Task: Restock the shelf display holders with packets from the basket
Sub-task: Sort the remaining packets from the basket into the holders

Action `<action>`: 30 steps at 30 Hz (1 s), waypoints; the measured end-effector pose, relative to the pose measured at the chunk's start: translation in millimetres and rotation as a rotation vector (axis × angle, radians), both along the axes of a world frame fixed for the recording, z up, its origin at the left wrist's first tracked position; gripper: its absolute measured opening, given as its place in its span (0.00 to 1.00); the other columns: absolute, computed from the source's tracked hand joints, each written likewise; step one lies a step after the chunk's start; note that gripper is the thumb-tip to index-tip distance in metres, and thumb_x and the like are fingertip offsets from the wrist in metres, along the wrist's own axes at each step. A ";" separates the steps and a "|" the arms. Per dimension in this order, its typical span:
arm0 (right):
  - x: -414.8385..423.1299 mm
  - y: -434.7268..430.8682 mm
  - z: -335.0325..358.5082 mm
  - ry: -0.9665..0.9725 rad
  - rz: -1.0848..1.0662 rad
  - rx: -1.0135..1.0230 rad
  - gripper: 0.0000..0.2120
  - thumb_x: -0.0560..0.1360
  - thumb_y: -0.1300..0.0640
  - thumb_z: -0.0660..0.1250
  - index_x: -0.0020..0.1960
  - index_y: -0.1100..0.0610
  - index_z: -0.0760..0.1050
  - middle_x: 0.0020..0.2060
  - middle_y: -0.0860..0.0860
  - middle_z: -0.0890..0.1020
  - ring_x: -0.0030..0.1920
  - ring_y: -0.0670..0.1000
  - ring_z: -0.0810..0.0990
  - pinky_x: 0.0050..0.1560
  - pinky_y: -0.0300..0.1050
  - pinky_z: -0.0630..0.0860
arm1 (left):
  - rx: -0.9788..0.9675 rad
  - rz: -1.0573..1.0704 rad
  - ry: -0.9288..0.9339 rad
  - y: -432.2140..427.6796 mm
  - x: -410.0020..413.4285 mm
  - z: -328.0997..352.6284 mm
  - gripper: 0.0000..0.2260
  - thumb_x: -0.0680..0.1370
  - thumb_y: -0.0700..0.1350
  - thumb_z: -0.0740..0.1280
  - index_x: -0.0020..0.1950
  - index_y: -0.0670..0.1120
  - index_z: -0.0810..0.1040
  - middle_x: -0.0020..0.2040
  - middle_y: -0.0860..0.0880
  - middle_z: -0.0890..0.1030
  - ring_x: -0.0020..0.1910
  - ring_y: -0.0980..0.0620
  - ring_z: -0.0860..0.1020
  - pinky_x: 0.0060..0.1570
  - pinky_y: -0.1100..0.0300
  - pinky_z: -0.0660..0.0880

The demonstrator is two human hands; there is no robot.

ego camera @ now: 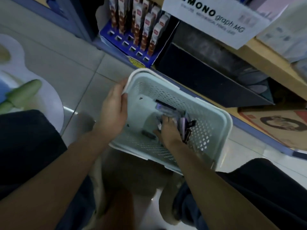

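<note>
Picking step: basket (209, 112) is gripped by left hand (114, 105), packets (166, 108) inside clutched by right hand (169, 133), lift-out needed next

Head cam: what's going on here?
A person is digging stock out of a basket. The left hand grips the rim of the pale basket. The right hand is inside it, fingers on the few packets at the bottom; whether they have a grip yet is unclear. The blue display holder beyond the basket has empty front slots.
</note>
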State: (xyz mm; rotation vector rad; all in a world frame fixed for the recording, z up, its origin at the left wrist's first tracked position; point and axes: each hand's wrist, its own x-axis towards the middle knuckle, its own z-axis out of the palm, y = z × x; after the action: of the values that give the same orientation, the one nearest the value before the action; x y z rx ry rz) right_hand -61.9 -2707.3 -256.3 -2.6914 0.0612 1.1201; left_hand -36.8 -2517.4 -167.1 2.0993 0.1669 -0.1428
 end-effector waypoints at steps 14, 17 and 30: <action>6.1 -5.5 -1.5 0.151 0.228 0.083 0.19 0.73 0.51 0.69 0.62 0.57 0.75 0.62 0.58 0.75 0.62 0.58 0.73 0.59 0.46 0.70 | -0.040 -0.003 -0.028 -18.2 -4.9 -2.8 0.17 0.83 0.40 0.53 0.72 0.45 0.64 0.61 0.53 0.71 0.55 0.64 0.69 0.50 0.81 0.63; 3.5 -4.3 6.1 0.072 0.180 0.122 0.14 0.74 0.51 0.67 0.56 0.58 0.76 0.55 0.58 0.79 0.56 0.58 0.76 0.51 0.45 0.72 | 0.060 0.004 -0.149 -17.3 -8.3 0.3 0.17 0.81 0.37 0.54 0.69 0.42 0.68 0.60 0.47 0.72 0.57 0.56 0.69 0.59 0.68 0.66; -11.4 -25.4 67.2 -0.334 -0.711 0.687 0.05 0.80 0.58 0.58 0.48 0.51 0.62 0.40 0.51 0.75 0.38 0.46 0.77 0.45 0.54 0.77 | 0.323 -0.443 -0.165 -51.9 -22.6 -6.3 0.14 0.73 0.41 0.56 0.57 0.43 0.75 0.51 0.44 0.76 0.52 0.49 0.69 0.52 0.58 0.61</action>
State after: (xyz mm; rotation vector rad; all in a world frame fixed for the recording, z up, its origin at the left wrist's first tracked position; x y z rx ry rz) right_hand -73.3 -2732.8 -189.0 -1.9373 0.4444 0.3652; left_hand -59.4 -2569.3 -173.4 2.4310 -0.4030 -0.2163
